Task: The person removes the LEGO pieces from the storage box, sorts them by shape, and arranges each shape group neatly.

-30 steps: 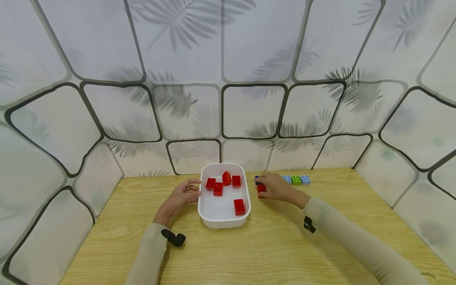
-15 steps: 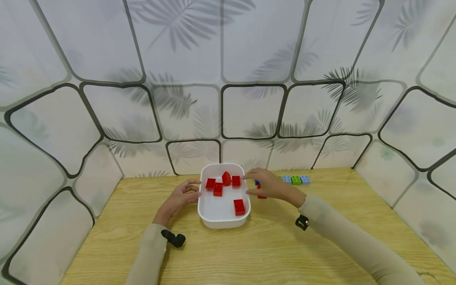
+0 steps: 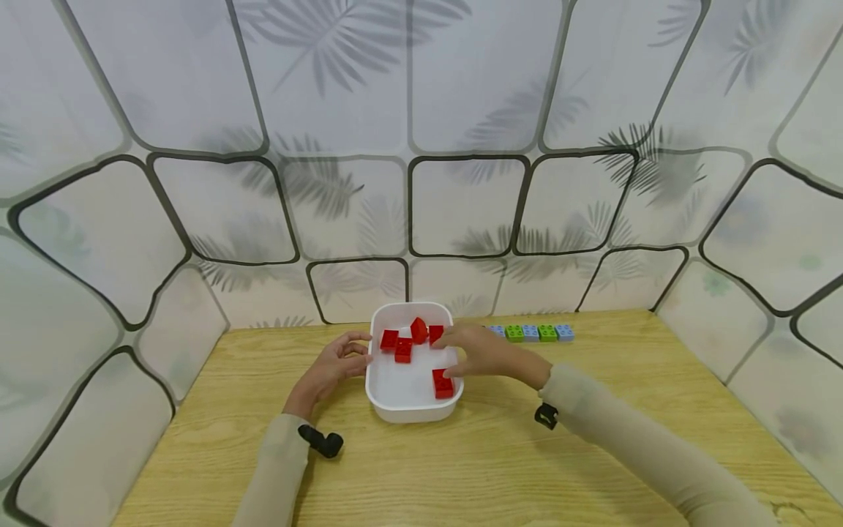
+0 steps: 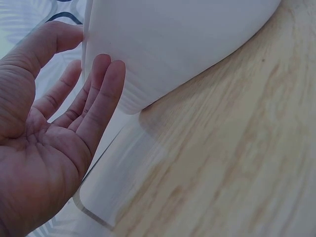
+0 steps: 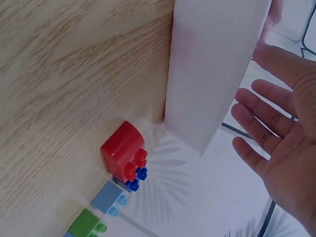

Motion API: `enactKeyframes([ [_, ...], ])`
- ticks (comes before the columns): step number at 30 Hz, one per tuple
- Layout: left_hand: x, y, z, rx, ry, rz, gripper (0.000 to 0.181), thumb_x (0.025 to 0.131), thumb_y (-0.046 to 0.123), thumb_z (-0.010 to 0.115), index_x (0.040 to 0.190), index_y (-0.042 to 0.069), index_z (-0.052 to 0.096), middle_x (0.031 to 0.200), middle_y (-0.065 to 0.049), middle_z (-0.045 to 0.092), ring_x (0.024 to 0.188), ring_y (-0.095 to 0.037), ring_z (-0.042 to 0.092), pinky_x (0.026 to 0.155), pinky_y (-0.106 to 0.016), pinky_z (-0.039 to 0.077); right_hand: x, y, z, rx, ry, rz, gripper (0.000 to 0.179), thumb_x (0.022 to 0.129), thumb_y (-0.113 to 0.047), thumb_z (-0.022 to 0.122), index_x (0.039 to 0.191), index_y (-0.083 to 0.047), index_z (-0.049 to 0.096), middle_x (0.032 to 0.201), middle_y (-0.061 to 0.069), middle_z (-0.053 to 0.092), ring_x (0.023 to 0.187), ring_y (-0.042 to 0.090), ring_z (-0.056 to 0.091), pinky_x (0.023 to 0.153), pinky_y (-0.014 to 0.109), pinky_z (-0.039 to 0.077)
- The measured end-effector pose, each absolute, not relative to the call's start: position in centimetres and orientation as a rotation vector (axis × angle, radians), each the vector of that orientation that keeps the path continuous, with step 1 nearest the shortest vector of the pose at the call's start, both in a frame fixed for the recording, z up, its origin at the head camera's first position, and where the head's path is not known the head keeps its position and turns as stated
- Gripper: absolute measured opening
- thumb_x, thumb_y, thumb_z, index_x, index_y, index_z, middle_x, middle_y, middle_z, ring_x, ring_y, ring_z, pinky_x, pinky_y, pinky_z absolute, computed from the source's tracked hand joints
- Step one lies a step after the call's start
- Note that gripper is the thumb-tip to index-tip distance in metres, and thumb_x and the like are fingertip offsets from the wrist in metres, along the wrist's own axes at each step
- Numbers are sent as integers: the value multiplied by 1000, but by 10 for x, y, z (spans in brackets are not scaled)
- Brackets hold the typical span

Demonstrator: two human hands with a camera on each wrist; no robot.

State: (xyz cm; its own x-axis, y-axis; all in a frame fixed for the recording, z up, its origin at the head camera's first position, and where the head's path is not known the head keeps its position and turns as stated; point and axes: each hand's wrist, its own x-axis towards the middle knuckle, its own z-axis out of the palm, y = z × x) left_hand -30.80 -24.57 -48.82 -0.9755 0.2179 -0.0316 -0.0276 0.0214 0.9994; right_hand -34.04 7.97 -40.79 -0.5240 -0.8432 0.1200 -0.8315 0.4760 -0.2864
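A white plastic tub stands on the wooden table with several red toy building bricks inside, among them one brick near its front right corner. My left hand rests its fingertips against the tub's left side, fingers loosely bent; the left wrist view shows thumb and fingers at the white wall. Over the right rim reaches my right hand, fingers spread with nothing held, thumb overlapping the front right brick. A red curved brick lies outside the tub in the right wrist view, hidden behind my right hand in the head view.
Right of the tub a row of blue and green bricks runs along the table's back edge. A dark blue brick is at its near end, beside the red curved brick. Patterned fabric encloses the table behind and at both sides.
My right hand has let go of the red brick beside the row and moved left, over the tub's right rim. The left hand and the tub have stayed put.
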Motion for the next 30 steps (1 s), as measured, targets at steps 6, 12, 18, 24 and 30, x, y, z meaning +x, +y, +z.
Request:
enactKeyframes([
  [6,-308,-246,-487,210,2114,2066,52,98,6,67,143,-4,44,106,-4,59,91,-12,65,82,-26,61,-338,70,-410,-1487,2622,-412,42,86,-22,83,122,-3,72,124,9,71,116,25,64,102,42,55],
  [12,-307,-246,-487,207,2111,2069,52,98,5,66,144,-4,44,106,-4,59,91,-12,64,82,-26,60,-337,59,-414,-1461,2589,-280,41,85,-24,84,120,-5,74,121,8,73,116,25,66,101,42,54],
  [18,-307,-247,-487,208,2109,2074,52,98,5,66,144,-4,44,106,-4,58,92,-13,64,83,-26,61,-338,50,-418,-1430,2587,-144,41,83,-28,86,118,-9,75,119,5,74,112,22,66,99,40,53],
  [24,-306,-245,-487,205,2093,2083,51,98,4,66,143,-4,44,107,-5,57,92,-13,64,83,-27,61,-336,46,-422,-1366,2589,-123,42,82,-27,87,119,-10,75,118,4,73,107,19,65,97,38,51],
  [30,-306,-245,-486,206,2087,2085,52,98,5,66,144,-4,43,107,-5,58,91,-13,64,83,-27,61,-334,43,-419,-1347,2600,-87,45,79,-29,89,119,-11,75,115,3,74,101,17,65,92,37,52],
])
